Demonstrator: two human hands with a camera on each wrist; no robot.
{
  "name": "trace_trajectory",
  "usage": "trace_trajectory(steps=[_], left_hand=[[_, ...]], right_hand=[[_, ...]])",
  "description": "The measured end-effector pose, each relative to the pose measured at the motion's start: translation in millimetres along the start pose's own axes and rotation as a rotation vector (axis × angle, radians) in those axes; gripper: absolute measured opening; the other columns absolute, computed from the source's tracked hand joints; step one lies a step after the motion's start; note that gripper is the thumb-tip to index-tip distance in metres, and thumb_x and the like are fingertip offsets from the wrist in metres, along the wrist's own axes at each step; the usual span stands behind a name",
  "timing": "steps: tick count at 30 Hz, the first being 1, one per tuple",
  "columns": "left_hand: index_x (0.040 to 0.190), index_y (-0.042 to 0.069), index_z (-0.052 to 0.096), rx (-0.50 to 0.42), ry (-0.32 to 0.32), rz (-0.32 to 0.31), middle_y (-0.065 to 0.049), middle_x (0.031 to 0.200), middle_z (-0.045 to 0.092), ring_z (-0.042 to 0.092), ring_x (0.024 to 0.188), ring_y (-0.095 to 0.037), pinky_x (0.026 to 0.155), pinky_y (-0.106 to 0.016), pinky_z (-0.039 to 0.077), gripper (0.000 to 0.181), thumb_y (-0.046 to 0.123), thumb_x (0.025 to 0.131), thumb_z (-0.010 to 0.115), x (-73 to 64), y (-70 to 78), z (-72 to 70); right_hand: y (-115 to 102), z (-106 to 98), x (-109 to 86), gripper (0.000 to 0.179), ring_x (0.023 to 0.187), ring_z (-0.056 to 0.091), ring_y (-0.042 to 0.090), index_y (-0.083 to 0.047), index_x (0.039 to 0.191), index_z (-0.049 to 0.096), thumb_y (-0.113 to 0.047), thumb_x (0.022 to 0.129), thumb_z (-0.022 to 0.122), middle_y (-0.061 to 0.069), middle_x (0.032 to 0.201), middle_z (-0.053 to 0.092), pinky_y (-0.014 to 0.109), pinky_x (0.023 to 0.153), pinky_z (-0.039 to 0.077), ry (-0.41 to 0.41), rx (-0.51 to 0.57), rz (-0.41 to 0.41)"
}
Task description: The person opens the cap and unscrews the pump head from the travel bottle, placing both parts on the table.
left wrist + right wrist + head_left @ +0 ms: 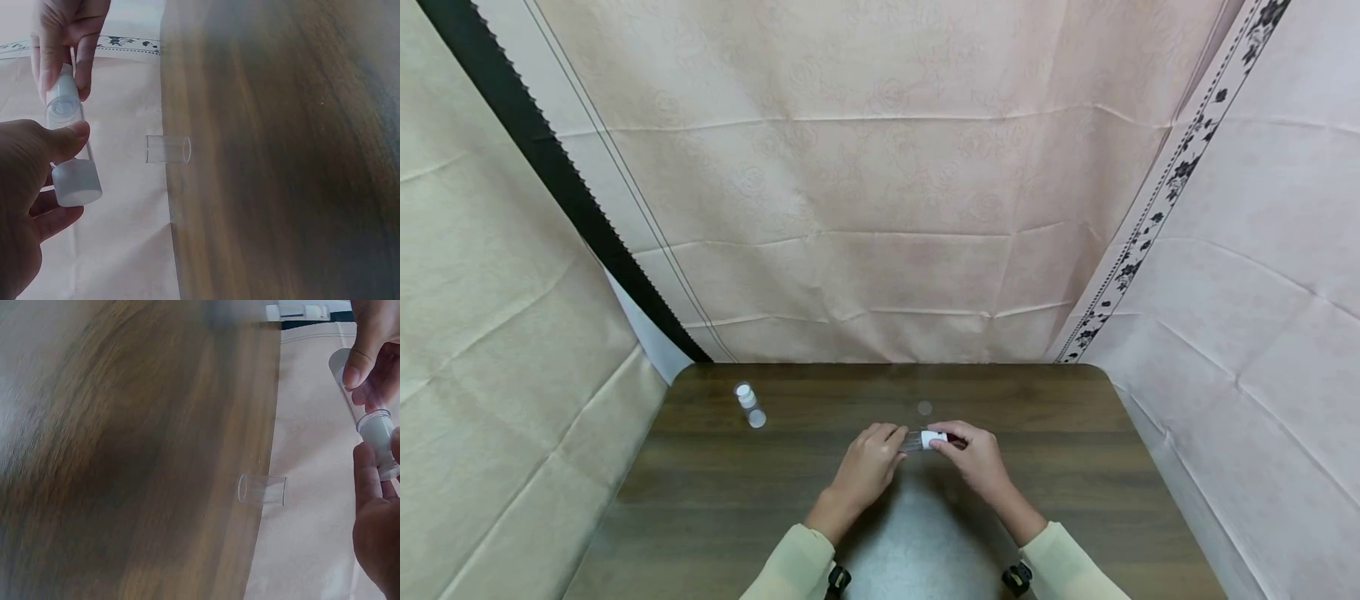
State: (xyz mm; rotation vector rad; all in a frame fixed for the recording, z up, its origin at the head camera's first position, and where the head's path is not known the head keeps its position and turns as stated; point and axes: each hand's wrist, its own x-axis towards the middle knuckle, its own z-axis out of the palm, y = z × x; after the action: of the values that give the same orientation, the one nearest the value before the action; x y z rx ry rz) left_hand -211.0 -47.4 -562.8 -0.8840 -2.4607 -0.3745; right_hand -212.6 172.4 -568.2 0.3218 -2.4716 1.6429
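Observation:
Over the middle of the table, my left hand point(867, 460) grips the clear body of a small pump bottle point(913, 442). Thumb and fingers lie around it, just above its white base point(77, 183) in the left wrist view. My right hand point(976, 458) pinches the bottle's white pump top point(933, 439) from the other end. In the right wrist view the pump top point(377, 436) sits at the mouth of the clear body; fingers hide part of it. Beyond the hands, a clear cylindrical cap point(167, 150) stands on the table, also visible in the right wrist view point(262, 490).
A second bottle point(750, 405), with white top and white base, is at the table's back left. The brown wooden table point(715, 500) ends at a straight back edge. Pale cloth sheets point(880, 183) hang behind and at both sides.

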Motion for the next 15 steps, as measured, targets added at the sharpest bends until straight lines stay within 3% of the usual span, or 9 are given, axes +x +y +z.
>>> trace_trajectory(steps=[8,15], left_hand=[[0.120,0.004,0.073,-0.035,-0.013,-0.005,-0.009,0.110,0.075,0.072,0.098,-0.018,0.085,-0.029,0.061,0.037,0.018,0.088,0.084,-1.4,0.6,2.5],[0.119,0.004,0.073,-0.055,-0.013,-0.011,-0.008,0.109,0.075,0.071,0.098,-0.019,0.086,-0.031,0.061,0.038,0.017,0.086,0.085,-1.8,-0.2,6.0]], right_hand=[[1.8,-3.5,-0.5,0.021,0.097,0.073,0.016,-0.018,0.108,0.080,-0.016,0.087,0.082,0.000,0.111,0.077,0.023,0.076,0.061,-0.029,-0.043,-0.140],[-1.8,-6.1,0.9,0.024,0.102,0.072,0.017,-0.023,0.105,0.077,-0.007,0.088,0.081,-0.003,0.114,0.073,0.025,0.081,0.061,-0.091,-0.065,-0.085]])
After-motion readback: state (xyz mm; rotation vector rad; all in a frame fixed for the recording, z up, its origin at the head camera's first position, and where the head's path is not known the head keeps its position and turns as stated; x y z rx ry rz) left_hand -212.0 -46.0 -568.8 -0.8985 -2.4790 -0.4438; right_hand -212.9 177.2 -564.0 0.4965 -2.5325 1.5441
